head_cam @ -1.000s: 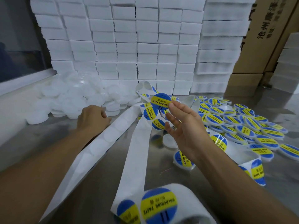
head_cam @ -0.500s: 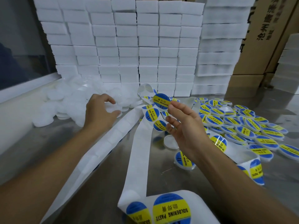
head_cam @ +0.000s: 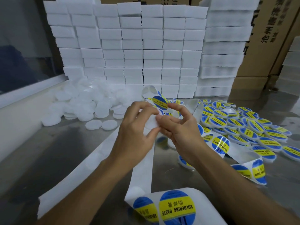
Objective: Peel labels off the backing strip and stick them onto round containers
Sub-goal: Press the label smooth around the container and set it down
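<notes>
My left hand (head_cam: pixel 138 127) holds a plain white round container (head_cam: pixel 150 123) between thumb and fingers in the middle of the view. My right hand (head_cam: pixel 180 127) pinches a round blue and yellow label (head_cam: pixel 159 102) by its right edge, just above the container and tilted toward it. The white backing strip (head_cam: pixel 142 169) runs from under my hands down to a label roll (head_cam: pixel 177 207) at the bottom. A heap of unlabelled white containers (head_cam: pixel 90 103) lies to the left. Several labelled containers (head_cam: pixel 243 127) cover the table on the right.
A wall of stacked white boxes (head_cam: pixel 146 54) stands at the back. Brown cartons (head_cam: pixel 267 38) rise at the right. A second strip with labels (head_cam: pixel 250 169) curls at the right. The steel table (head_cam: pixel 65 151) shows bare metal at the left front.
My left hand took a white container from the heap and brought it to the middle. My right hand kept the label and now meets the container.
</notes>
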The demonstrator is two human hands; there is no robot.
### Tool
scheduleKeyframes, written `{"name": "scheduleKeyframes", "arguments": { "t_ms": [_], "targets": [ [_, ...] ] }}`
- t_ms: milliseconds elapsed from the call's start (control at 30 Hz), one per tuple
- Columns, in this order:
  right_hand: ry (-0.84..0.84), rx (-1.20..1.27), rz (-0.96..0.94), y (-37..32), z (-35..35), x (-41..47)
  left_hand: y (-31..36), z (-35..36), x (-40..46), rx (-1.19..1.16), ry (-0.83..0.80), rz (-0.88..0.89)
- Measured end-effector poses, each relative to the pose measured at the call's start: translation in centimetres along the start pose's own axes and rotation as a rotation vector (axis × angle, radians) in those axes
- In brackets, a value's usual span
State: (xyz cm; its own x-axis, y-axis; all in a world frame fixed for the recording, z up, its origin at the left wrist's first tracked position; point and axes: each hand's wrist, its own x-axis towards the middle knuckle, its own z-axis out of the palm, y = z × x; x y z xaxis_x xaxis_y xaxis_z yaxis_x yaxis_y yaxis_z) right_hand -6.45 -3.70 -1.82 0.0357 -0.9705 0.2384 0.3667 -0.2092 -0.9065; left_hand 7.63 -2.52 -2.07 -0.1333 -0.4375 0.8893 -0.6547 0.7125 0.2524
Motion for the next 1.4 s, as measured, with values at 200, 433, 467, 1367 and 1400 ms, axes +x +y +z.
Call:
{"name": "scheduleKeyframes", "arguments": {
  "t_ms": [200,433,467,1367,1400],
  "targets": [
    [0.034,-0.053,-0.01,-0.3,-0.3,0.2,0.0,-0.4,0.0,-0.776,0.051,-0.841],
    [0.045,-0.1,-0.02,0.1,-0.1,0.2,-1.0,-0.7,-0.6,-1.231,0.042,-1.079],
    [0.047,-0.107,-0.023,0.1,-0.1,0.2,-1.0,-0.6,-0.7,-1.231,0.044,-1.088],
    [0.122,-0.23,-0.037,-0.4,-0.3,0.3,-2.2,-0.5,-1.2,-1.17,0.141,-1.197],
    [0.109,-0.264,-0.057,-0.3,-0.3,0.1,-2.1,-0.6,-1.2,-1.171,0.134,-1.195]
  ]
}}
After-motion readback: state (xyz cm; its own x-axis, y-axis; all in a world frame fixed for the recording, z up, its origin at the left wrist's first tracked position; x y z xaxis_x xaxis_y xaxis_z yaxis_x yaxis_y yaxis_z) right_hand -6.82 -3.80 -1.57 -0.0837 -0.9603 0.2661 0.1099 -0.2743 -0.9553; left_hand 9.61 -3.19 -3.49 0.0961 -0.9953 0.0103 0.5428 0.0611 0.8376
